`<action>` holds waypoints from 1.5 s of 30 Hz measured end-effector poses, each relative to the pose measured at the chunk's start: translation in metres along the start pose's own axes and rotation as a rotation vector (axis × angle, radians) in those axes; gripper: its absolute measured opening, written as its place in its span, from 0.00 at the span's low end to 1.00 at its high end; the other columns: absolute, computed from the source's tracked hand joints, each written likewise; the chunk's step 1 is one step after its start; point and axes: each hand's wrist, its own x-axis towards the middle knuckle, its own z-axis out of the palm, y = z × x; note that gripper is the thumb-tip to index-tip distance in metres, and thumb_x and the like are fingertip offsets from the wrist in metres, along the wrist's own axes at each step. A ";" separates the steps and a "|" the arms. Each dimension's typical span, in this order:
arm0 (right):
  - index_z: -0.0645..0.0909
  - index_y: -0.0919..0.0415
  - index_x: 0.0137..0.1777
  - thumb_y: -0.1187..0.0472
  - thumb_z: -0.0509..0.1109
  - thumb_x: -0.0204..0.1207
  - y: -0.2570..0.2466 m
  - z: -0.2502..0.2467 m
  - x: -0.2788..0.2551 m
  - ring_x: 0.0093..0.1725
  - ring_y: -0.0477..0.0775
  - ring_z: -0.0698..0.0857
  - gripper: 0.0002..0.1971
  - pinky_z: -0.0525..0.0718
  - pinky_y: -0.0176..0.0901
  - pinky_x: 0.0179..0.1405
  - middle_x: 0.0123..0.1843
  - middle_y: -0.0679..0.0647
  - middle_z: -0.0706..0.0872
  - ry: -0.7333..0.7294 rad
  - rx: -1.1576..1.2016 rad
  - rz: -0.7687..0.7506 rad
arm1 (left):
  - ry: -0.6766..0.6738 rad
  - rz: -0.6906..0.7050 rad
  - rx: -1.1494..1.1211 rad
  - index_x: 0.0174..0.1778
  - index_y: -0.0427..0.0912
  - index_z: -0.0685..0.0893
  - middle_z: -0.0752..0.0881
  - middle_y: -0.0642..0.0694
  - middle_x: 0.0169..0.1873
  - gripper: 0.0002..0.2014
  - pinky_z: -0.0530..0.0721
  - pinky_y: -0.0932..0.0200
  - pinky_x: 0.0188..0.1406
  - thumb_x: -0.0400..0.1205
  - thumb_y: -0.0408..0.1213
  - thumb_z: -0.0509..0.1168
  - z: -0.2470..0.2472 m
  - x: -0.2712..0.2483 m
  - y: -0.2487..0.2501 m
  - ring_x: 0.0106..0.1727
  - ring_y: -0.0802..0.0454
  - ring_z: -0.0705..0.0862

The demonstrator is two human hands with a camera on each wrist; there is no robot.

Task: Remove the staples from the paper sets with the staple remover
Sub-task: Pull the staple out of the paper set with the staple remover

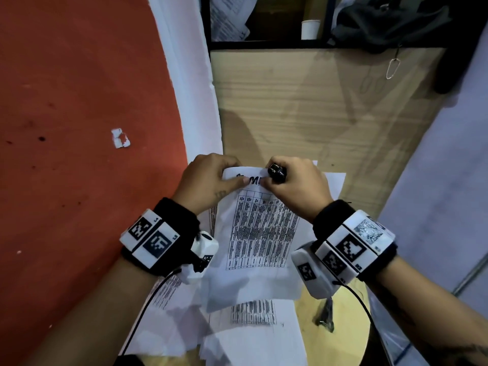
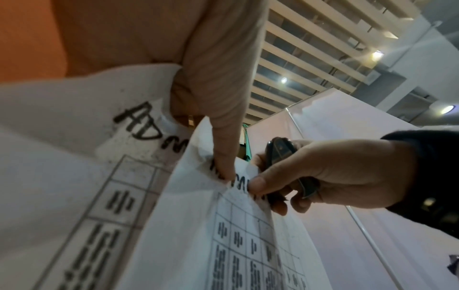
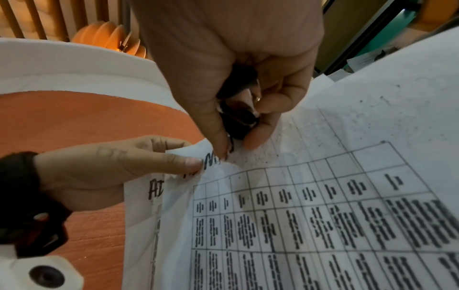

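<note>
staple remover [image 1: 277, 174] in right hand [image 1: 295, 186] grip, at paper set [image 1: 260, 233] top edge

Red-orange surface [image 1: 79, 101] at left, speckled with dark spots; torn white scrap [image 1: 120, 138] lying on it. White panel [image 1: 184, 75] bordering it. Light wood-grain board [image 1: 303, 107] at centre. Dark-framed shelf [image 1: 264, 44] beyond, holding white paper cup [image 1: 310, 29] and dark cloth [image 1: 390, 22]. Slatted ceiling [image 2: 310, 49] overhead with round lights [image 2: 283, 80].
</note>
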 end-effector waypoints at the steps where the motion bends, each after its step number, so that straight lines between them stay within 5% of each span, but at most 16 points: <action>1: 0.81 0.54 0.43 0.53 0.70 0.72 0.001 -0.001 0.000 0.49 0.60 0.83 0.06 0.69 0.42 0.37 0.41 0.52 0.87 -0.001 0.003 0.003 | -0.009 0.002 -0.001 0.29 0.59 0.83 0.86 0.49 0.26 0.07 0.84 0.47 0.37 0.69 0.55 0.67 -0.001 -0.001 0.000 0.32 0.49 0.84; 4: 0.80 0.53 0.41 0.53 0.70 0.73 0.002 -0.003 -0.001 0.48 0.60 0.83 0.05 0.70 0.42 0.38 0.41 0.52 0.87 -0.014 0.024 0.010 | -0.033 0.005 -0.007 0.34 0.52 0.87 0.88 0.46 0.29 0.13 0.84 0.44 0.38 0.66 0.57 0.68 -0.005 0.000 -0.002 0.36 0.46 0.87; 7: 0.79 0.53 0.40 0.52 0.70 0.74 0.002 -0.003 -0.001 0.47 0.59 0.83 0.07 0.73 0.43 0.38 0.42 0.52 0.87 0.000 0.046 -0.001 | -0.029 0.021 -0.066 0.38 0.56 0.86 0.89 0.45 0.29 0.14 0.85 0.43 0.38 0.65 0.60 0.67 -0.007 0.001 0.000 0.36 0.44 0.88; 11: 0.84 0.56 0.51 0.51 0.68 0.76 0.004 -0.006 0.001 0.52 0.57 0.83 0.11 0.79 0.53 0.52 0.50 0.53 0.86 0.202 0.275 -0.064 | -0.045 0.024 -0.107 0.36 0.50 0.89 0.88 0.38 0.29 0.13 0.83 0.47 0.37 0.69 0.55 0.70 -0.009 0.000 0.001 0.32 0.42 0.85; 15: 0.73 0.54 0.38 0.47 0.62 0.75 -0.002 -0.007 -0.008 0.39 0.51 0.76 0.11 0.71 0.45 0.41 0.36 0.47 0.77 0.321 0.433 -0.101 | -0.024 0.019 -0.179 0.34 0.46 0.89 0.88 0.35 0.31 0.12 0.83 0.48 0.36 0.69 0.52 0.72 -0.009 -0.001 0.001 0.31 0.47 0.83; 19: 0.67 0.56 0.46 0.53 0.66 0.64 -0.005 0.009 -0.025 0.39 0.41 0.71 0.14 0.67 0.41 0.39 0.43 0.46 0.69 -0.052 0.551 -0.026 | 0.003 0.007 -0.271 0.38 0.42 0.91 0.89 0.32 0.35 0.20 0.84 0.44 0.37 0.65 0.57 0.72 -0.007 -0.002 -0.002 0.35 0.52 0.82; 22: 0.63 0.57 0.51 0.65 0.65 0.63 -0.002 0.019 -0.030 0.47 0.42 0.69 0.18 0.69 0.29 0.44 0.49 0.47 0.65 -0.246 0.584 -0.050 | -0.018 -0.007 -0.307 0.34 0.47 0.90 0.91 0.48 0.30 0.07 0.80 0.56 0.31 0.70 0.46 0.77 -0.009 -0.003 0.000 0.33 0.62 0.81; 25: 0.68 0.59 0.53 0.77 0.70 0.65 -0.002 0.016 -0.025 0.53 0.49 0.73 0.22 0.74 0.28 0.51 0.53 0.53 0.71 -0.115 0.525 -0.194 | -0.031 -0.013 -0.308 0.28 0.49 0.88 0.87 0.57 0.24 0.07 0.74 0.67 0.28 0.70 0.43 0.77 -0.010 -0.003 0.000 0.29 0.68 0.79; 28: 0.80 0.63 0.55 0.67 0.81 0.59 0.001 0.010 -0.020 0.52 0.45 0.81 0.23 0.76 0.27 0.51 0.54 0.51 0.84 0.093 0.474 -0.346 | -0.049 -0.043 -0.378 0.33 0.51 0.91 0.91 0.50 0.31 0.06 0.79 0.60 0.36 0.65 0.48 0.76 -0.012 -0.003 -0.001 0.32 0.60 0.84; 30: 0.83 0.62 0.56 0.59 0.82 0.59 0.002 0.009 -0.020 0.57 0.46 0.81 0.24 0.73 0.23 0.56 0.58 0.47 0.83 0.168 0.408 -0.409 | -0.058 -0.054 -0.402 0.33 0.52 0.91 0.91 0.51 0.31 0.03 0.80 0.61 0.34 0.66 0.44 0.75 -0.013 -0.005 0.001 0.31 0.60 0.85; 34: 0.84 0.63 0.59 0.58 0.80 0.63 0.001 0.013 -0.023 0.58 0.47 0.79 0.23 0.75 0.27 0.57 0.61 0.53 0.84 0.213 0.360 -0.475 | -0.086 -0.051 -0.446 0.34 0.49 0.92 0.90 0.43 0.31 0.08 0.78 0.58 0.37 0.64 0.47 0.76 -0.015 -0.006 0.003 0.33 0.56 0.82; 37: 0.83 0.65 0.59 0.63 0.79 0.64 -0.002 0.015 -0.023 0.57 0.49 0.80 0.22 0.79 0.36 0.59 0.59 0.55 0.85 0.250 0.341 -0.530 | -0.103 -0.060 -0.459 0.28 0.52 0.90 0.86 0.51 0.26 0.01 0.75 0.64 0.32 0.66 0.41 0.75 -0.017 -0.006 0.008 0.30 0.62 0.79; 45: 0.86 0.65 0.54 0.64 0.79 0.61 -0.005 0.011 -0.019 0.51 0.52 0.84 0.19 0.80 0.38 0.54 0.56 0.55 0.88 0.293 0.284 -0.567 | -0.129 -0.029 -0.520 0.28 0.51 0.89 0.86 0.56 0.25 0.14 0.78 0.72 0.32 0.73 0.25 0.74 -0.020 -0.009 0.016 0.30 0.65 0.81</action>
